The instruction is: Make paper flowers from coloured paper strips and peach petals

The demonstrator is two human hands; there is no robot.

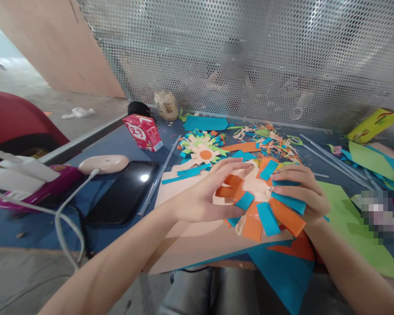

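Left grip (202, 199) cups the paper flower (258, 186) at its left edge in a broad curve, thumb near, fingers far; right grip (310, 194) holds its right side under bent fingers. It's round, no long axis, square between them, neither nearer! Beneath, the peach sheet (184, 238) on the desk (46, 232); forearms (118, 258) slant inward.

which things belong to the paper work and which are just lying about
Likely part of it:
held paper flower
orange-centred flower
large green sheet
orange strip

Probably lying about:
black phone
pink box
yellow box
pale oval device
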